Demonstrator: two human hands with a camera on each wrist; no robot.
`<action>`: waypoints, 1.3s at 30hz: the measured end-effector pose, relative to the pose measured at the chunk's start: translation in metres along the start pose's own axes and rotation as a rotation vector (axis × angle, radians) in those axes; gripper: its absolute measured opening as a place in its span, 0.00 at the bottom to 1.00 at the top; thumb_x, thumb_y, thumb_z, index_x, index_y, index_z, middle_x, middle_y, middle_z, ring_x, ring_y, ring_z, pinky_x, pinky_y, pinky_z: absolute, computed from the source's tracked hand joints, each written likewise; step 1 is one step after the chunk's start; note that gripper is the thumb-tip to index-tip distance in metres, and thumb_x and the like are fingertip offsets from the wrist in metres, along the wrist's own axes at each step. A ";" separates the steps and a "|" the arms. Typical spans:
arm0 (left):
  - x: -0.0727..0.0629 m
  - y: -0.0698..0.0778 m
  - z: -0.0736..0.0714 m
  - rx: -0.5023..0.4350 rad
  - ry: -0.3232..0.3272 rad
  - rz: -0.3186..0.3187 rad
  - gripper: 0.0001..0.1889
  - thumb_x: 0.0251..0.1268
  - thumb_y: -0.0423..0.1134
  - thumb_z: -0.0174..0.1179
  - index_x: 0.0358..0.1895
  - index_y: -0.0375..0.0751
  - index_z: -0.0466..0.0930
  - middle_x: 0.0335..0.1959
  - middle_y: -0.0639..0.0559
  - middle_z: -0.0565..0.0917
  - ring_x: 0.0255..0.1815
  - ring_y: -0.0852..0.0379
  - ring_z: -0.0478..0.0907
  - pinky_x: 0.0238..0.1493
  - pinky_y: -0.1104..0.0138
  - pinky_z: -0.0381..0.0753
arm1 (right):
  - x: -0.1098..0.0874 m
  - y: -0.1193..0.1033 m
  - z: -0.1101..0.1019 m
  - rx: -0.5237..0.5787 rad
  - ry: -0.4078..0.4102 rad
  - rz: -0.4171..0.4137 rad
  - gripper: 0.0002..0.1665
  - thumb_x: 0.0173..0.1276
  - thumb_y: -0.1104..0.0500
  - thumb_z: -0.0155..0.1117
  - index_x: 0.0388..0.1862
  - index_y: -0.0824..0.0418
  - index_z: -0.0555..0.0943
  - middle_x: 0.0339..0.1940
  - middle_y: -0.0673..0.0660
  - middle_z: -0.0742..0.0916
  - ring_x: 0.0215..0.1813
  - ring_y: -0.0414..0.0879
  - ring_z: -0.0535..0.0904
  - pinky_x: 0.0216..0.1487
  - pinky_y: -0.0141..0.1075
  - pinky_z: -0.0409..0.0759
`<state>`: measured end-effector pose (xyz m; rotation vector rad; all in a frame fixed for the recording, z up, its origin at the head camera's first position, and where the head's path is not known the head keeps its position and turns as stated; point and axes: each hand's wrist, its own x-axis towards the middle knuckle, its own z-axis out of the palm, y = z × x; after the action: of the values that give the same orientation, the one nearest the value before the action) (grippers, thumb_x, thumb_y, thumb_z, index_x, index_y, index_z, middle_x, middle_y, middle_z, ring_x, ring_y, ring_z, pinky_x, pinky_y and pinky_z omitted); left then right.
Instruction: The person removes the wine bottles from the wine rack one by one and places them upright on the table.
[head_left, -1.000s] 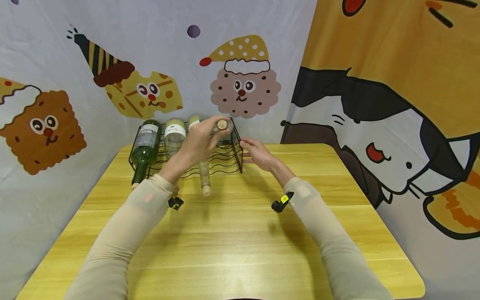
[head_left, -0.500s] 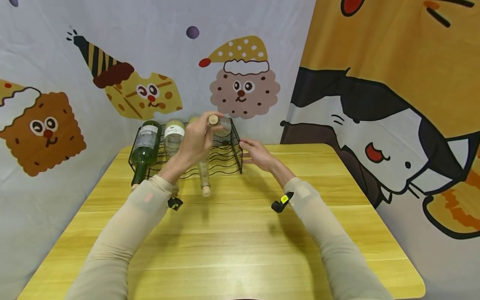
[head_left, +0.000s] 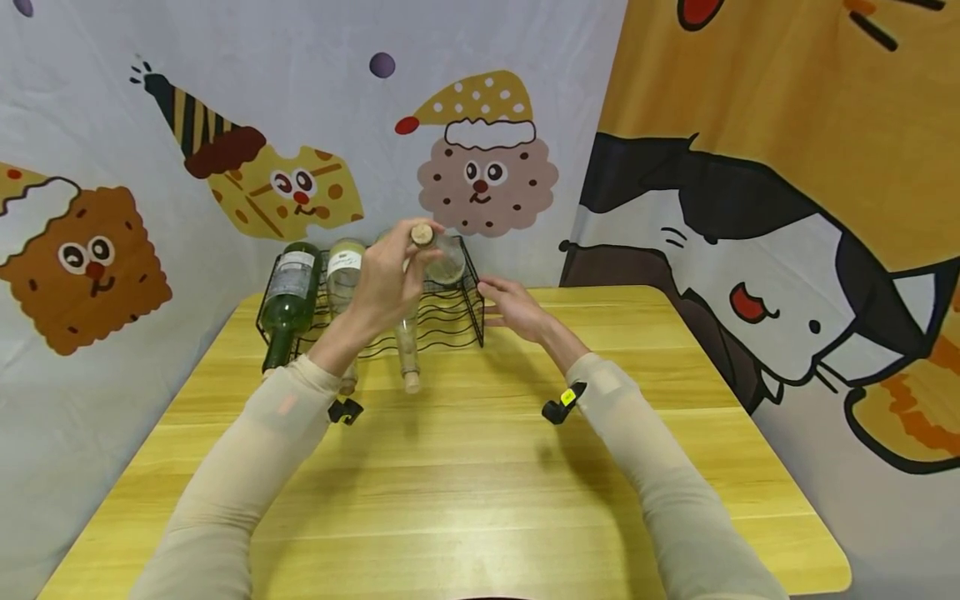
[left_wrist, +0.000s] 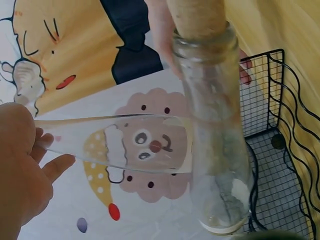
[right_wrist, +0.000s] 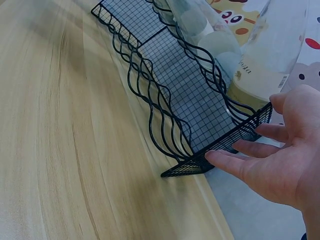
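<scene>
My left hand (head_left: 386,279) grips the neck of a clear, corked glass bottle (head_left: 448,262) above the right end of a black wire wine rack (head_left: 481,312). This bottle is tilted, its cork towards me and its pale-labelled base (right_wrist: 255,90) at the rack's back right corner. Whether the base rests on the wires I cannot tell. With extended fingers, my right hand (right_wrist: 295,145) touches the mesh end panel (right_wrist: 220,150). Beside the held bottle lies another clear corked bottle (left_wrist: 215,135), partly hidden by my left hand in the head view.
Further left in the rack lie a clear bottle with a white label (head_left: 344,267) and a green wine bottle (head_left: 288,304), necks towards me. The rack stands at the back of a wooden table (head_left: 465,483), against a cartoon-printed cloth (head_left: 480,50).
My left hand has shifted left and slightly back, carrying the bottle's neck with it. More of the bottle's body now shows at the rack's right end. My right hand stays at the end panel.
</scene>
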<state>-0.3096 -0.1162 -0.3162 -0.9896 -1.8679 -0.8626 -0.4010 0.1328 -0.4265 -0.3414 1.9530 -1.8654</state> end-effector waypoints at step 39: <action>0.028 0.074 -0.044 -0.041 0.126 0.061 0.15 0.73 0.21 0.70 0.57 0.19 0.79 0.51 0.30 0.92 0.50 0.35 0.95 0.47 0.54 0.99 | -0.003 0.000 0.003 0.015 -0.023 -0.032 0.38 0.97 0.49 0.47 0.96 0.61 0.54 0.96 0.65 0.59 0.91 0.76 0.62 0.93 0.71 0.61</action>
<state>-0.2397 -0.1114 -0.2591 -0.9895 -1.7115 -0.9090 -0.3966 0.1316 -0.4260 -0.3901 1.9281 -1.8860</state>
